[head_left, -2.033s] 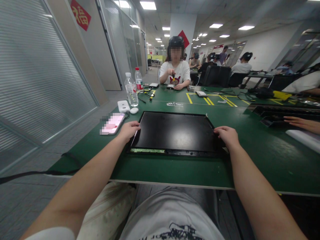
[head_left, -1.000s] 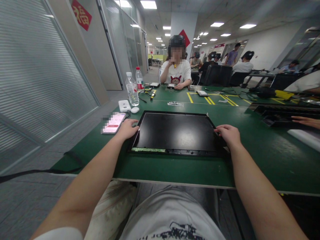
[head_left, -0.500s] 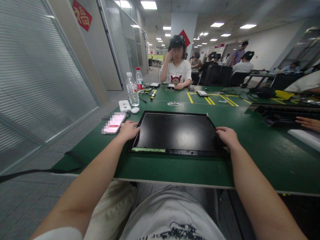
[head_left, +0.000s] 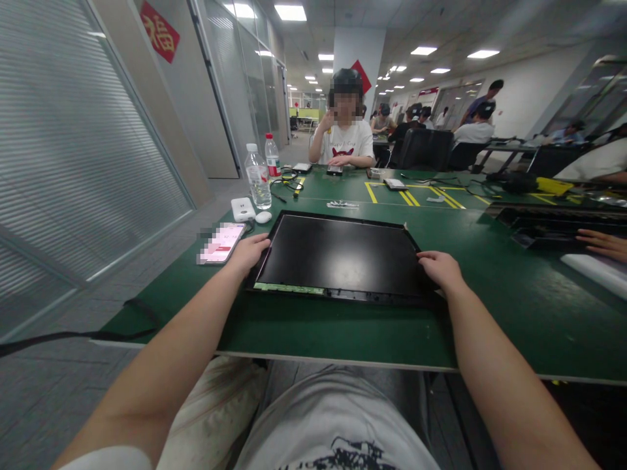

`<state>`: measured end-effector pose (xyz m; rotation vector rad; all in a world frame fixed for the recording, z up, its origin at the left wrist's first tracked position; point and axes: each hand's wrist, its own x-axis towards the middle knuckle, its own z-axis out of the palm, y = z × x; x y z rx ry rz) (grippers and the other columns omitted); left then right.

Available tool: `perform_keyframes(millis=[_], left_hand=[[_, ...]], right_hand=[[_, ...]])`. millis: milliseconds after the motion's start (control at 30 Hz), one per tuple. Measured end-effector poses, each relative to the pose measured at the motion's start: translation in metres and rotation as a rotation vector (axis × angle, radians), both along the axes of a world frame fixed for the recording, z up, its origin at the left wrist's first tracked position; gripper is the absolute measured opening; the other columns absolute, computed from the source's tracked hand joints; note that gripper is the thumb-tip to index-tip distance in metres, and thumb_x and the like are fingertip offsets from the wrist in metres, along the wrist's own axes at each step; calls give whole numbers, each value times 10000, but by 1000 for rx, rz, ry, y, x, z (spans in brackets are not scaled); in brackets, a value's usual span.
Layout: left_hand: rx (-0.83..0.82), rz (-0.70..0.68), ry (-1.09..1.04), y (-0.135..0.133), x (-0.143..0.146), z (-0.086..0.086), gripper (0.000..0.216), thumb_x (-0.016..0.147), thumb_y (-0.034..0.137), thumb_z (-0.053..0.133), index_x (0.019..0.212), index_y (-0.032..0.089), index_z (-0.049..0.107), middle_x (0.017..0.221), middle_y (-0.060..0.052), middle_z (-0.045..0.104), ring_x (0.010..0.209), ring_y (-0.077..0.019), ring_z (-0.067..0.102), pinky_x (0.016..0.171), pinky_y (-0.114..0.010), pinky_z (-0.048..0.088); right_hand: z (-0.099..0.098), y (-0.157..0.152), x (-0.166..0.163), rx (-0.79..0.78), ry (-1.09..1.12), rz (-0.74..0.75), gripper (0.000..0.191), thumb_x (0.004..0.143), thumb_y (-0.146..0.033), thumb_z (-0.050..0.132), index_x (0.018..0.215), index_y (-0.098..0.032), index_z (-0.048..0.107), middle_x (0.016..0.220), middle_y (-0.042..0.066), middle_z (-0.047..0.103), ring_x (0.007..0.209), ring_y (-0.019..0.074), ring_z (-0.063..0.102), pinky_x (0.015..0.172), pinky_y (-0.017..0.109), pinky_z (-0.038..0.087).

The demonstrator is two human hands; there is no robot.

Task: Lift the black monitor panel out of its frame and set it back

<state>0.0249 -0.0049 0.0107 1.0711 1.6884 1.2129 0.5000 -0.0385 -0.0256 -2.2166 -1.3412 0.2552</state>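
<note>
The left hand (head_left: 249,252) and right hand (head_left: 442,269) grip opposite side edges of the flat black rectangular display panel (head_left: 343,254), located at the near side of the green-topped desk (head_left: 333,336). A gold "福" is legible on the red diamond-shaped sign (head_left: 160,31) at left. Lettering on the clear plastic bottle with a white cap (head_left: 257,179) is unreadable. Yellow tape lines (head_left: 410,198) mark the desk's far side; the office has glass partitions (head_left: 98,130) and rectangular ceiling lights (head_left: 290,13).

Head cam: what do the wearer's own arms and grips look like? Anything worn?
Left grip and right grip: bare five-fingered hands, no gloves visible. Left forearm and right forearm bare, no watch or cables visible. A short whitish sleeve shows on the left arm; none shows on the right.
</note>
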Motion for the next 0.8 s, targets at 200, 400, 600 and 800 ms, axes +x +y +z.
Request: perform_keyframes(millis=[200, 400, 600, 800], left_hand=[[-78, 4, -251, -6, 10, 9, 479, 932, 81, 671, 1401, 161, 728, 695, -44, 758, 487, -166, 655, 528, -270, 571], [-126, -38, -237, -9, 12, 11, 670, 881, -17, 653, 1517, 196, 634, 655, -8, 744, 447, -173, 651, 517, -274, 577], [-145, -31, -241, -7, 10, 9, 697, 880, 5, 681, 1540, 217, 611, 703, -12, 763, 468, -167, 664, 557, -280, 593], [-146, -35, -273, -3, 7, 5, 700, 883, 46, 716, 1547, 236, 604, 767, -30, 785, 519, -171, 693, 584, -284, 600]], right_hand=[[1, -1, -2, 5, -13, 4, 318, 844, -233, 636, 1070, -215, 860, 1108, 113, 802, 1027, 300, 732, 851, 361, 563], [2, -2, -3, -1, -9, -12, 306, 832, -248, 650, 1057, -225, 857, 1098, 107, 802, 1015, 299, 732, 858, 367, 567], [3, -2, -4, -8, -3, -12, 315, 826, -255, 651, 1065, -229, 854, 1103, 103, 801, 1030, 299, 732, 872, 375, 570], [2, -2, -2, 15, 8, -6, 289, 819, -241, 662, 1037, -236, 852, 1076, 100, 803, 1003, 292, 735, 838, 360, 571]])
